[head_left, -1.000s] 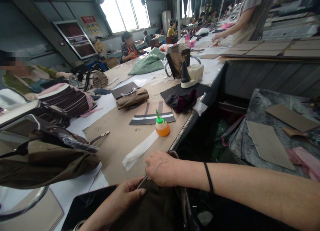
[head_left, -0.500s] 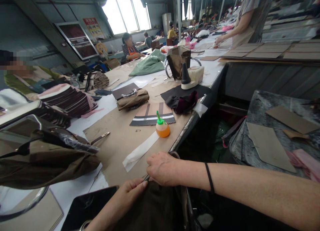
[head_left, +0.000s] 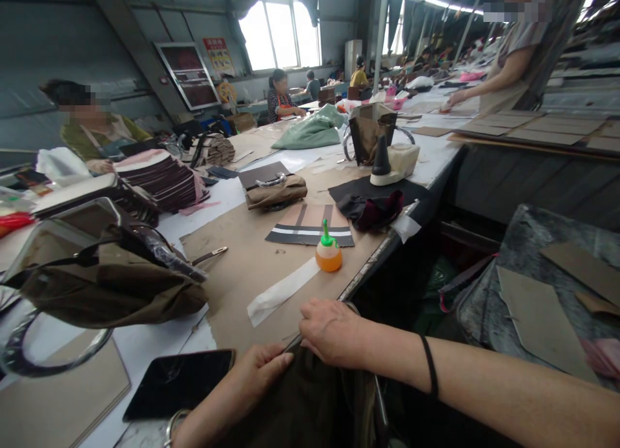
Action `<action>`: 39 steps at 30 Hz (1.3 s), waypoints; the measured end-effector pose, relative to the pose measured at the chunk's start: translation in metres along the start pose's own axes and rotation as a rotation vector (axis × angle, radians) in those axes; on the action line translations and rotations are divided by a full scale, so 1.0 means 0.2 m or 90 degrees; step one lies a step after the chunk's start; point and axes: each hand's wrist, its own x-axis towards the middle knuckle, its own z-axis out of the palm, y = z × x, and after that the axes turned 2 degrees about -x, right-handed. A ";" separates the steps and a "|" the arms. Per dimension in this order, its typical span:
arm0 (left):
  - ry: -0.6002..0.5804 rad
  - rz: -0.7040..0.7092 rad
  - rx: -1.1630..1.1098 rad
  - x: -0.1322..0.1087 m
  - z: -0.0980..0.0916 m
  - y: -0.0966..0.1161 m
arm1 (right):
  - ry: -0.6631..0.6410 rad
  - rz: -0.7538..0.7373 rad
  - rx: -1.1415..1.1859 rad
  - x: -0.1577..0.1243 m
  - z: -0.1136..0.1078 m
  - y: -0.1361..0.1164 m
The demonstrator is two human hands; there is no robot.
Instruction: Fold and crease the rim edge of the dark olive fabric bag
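Note:
At the front edge of the table, a dark olive fabric bag (head_left: 300, 399) hangs between my hands. My left hand (head_left: 264, 370) pinches its upper edge between thumb and fingers. Just to the right, my right hand (head_left: 329, 332) is closed on the same edge, knuckles up; its fingertips are hidden. A metal-looking rim shows below my right wrist. Beyond the hands stands a small round bottle (head_left: 329, 257) of orange liquid with a green nozzle. A white strip (head_left: 281, 293) lies beside it. Left of my left forearm rests a black phone (head_left: 179, 383).
Another olive bag (head_left: 116, 283) lies at left, near stacked dark pieces (head_left: 159, 183). A folded bag (head_left: 276, 191), striped panel (head_left: 310, 232) and tape dispenser (head_left: 394, 164) sit farther back. A grey-topped stand (head_left: 513, 267) is at right. Several people work around the tables.
The view has shifted a little left and up, so the scene sits farther right and the phone shows whole. Both hands keep their hold on the bag's edge.

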 end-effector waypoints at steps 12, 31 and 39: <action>-0.038 -0.039 -0.093 -0.03 -0.01 -0.01 | 0.019 0.019 0.004 -0.01 0.01 0.00; 0.087 0.037 0.135 -0.05 0.02 0.01 | -0.026 -0.160 0.091 -0.04 0.02 0.00; 0.087 0.008 0.102 -0.05 0.04 0.03 | -0.055 -0.199 0.138 -0.02 0.02 0.02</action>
